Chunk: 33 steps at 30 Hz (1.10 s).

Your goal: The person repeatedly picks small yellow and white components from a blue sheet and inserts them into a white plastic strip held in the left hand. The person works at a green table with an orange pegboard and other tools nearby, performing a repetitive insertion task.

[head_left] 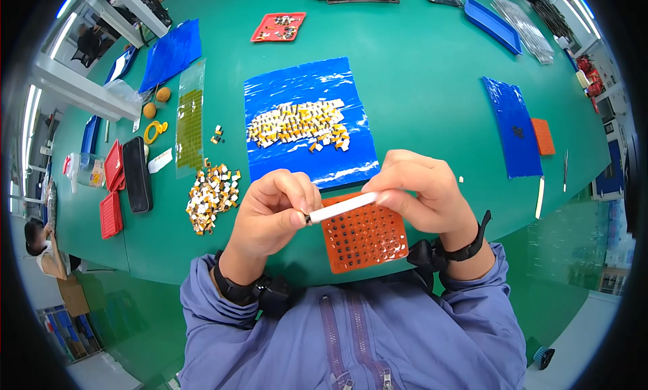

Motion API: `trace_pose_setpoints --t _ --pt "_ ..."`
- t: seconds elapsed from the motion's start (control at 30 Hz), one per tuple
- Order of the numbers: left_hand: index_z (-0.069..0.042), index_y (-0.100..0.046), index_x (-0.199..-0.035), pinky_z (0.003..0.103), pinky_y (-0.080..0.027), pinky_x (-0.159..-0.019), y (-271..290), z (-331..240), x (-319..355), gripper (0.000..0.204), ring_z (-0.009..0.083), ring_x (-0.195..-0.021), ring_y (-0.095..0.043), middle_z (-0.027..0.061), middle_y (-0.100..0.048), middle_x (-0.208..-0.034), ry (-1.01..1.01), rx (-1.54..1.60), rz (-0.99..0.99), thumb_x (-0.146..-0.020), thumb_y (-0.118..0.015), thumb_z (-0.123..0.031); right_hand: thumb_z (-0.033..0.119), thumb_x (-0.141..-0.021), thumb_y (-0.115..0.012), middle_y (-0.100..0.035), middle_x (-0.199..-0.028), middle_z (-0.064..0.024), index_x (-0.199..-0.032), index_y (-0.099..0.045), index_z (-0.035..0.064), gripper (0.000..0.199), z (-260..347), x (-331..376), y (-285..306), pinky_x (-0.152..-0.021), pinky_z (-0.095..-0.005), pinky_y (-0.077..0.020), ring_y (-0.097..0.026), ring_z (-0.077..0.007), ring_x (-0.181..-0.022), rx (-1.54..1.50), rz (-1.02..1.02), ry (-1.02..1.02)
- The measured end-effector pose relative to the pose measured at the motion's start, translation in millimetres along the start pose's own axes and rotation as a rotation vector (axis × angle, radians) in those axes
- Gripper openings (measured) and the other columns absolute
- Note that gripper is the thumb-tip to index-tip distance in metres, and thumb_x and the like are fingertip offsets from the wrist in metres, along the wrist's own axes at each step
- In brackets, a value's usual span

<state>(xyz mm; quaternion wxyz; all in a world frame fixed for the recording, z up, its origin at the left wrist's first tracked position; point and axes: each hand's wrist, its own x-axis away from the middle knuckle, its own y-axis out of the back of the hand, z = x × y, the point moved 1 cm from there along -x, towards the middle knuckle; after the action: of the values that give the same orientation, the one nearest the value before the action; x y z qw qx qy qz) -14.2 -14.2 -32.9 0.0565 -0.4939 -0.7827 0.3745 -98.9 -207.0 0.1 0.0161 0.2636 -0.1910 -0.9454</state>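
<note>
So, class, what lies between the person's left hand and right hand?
In the head view, a white stick spans from the right hand to a small dark piece at the left hand.

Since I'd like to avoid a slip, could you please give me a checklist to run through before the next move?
1. White stick held: ok, the right hand pinches one end.
2. Small dark part firmly seated on the stick: cannot tell; the left hand pinches there.
3. A hand free: not ok, both are occupied.
4. Orange tray close by: ok, it lies just below the stick in view.
5. Loose pile apart from the blue sheet: ok, it lies left of it.
</note>
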Motion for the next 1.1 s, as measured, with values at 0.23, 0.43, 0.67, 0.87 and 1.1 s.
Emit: trace_pose_setpoints --t 0.23,0.43,0.67,0.87,1.1 --pt "-0.004 -0.05 -0.079 0.026 -0.039 -0.063 -0.3 -0.6 -0.8 0.01 0.0141 -0.069 -0.048 0.0047 -0.049 -0.074 -0.003 0.003 0.002 -0.077 -0.06 -0.003 0.002 -0.073 -0.062 -0.053 -0.072 -0.007 -0.084 -0.057 -0.0001 0.012 -2.2 -0.7 1.5 -0.054 -0.0279 -0.0408 -0.05 -0.0175 -0.063 0.022 0.016 0.026" --pt "-0.006 -0.048 -0.077 0.028 -0.039 -0.061 -1.0 -1.8 -1.0 0.012 0.0142 -0.066 -0.046 0.0036 -0.046 -0.071 0.001 -0.063 0.011 -0.079 -0.059 -0.008 0.002 -0.075 -0.06 -0.052 -0.07 -0.0066 -0.083 -0.058 0.0002 0.009 0.4 -1.3 -1.1 -0.055 -0.0272 -0.041 -0.05 -0.0183 -0.062 -0.011 -0.007 -0.011" --pt "-0.003 -0.05 -0.079 0.024 -0.038 -0.063 -0.6 -2.4 1.3 0.009 0.0131 -0.071 -0.047 0.0044 -0.048 -0.074 -0.019 -0.075 -0.003 -0.079 -0.058 -0.003 0.007 -0.079 -0.056 -0.055 -0.063 -0.0085 -0.079 -0.059 0.0007 0.007 1.7 -1.2 2.2 -0.05 -0.0278 -0.042 -0.053 -0.0204 -0.054 0.024 0.125 -0.088" --pt "-0.004 -0.049 -0.081 0.022 -0.036 -0.064 -1.8 -5.5 2.0 0.007 0.0099 -0.072 -0.045 0.0033 -0.047 -0.077 -0.057 -0.233 -0.081 -0.08 -0.055 -0.002 0.007 -0.08 -0.056 -0.057 -0.064 -0.0087 -0.077 -0.06 0.0001 0.009 1.7 0.2 -1.1 -0.05 -0.0284 -0.0426 -0.055 -0.0207 -0.054 0.123 0.04 -0.045" --pt "-0.002 -0.05 -0.082 0.022 -0.038 -0.067 -3.6 -22.3 11.7 0.008 0.0103 -0.074 -0.047 0.0039 -0.049 -0.081 -0.132 -0.799 -0.311 -0.079 -0.057 0.0 0.006 -0.079 -0.056 -0.055 -0.061 -0.0084 -0.078 -0.06 -0.0006 0.008 3.1 -1.3 -1.8 -0.046 -0.0275 -0.0391 -0.051 -0.0184 -0.05 0.257 -0.123 -0.008"
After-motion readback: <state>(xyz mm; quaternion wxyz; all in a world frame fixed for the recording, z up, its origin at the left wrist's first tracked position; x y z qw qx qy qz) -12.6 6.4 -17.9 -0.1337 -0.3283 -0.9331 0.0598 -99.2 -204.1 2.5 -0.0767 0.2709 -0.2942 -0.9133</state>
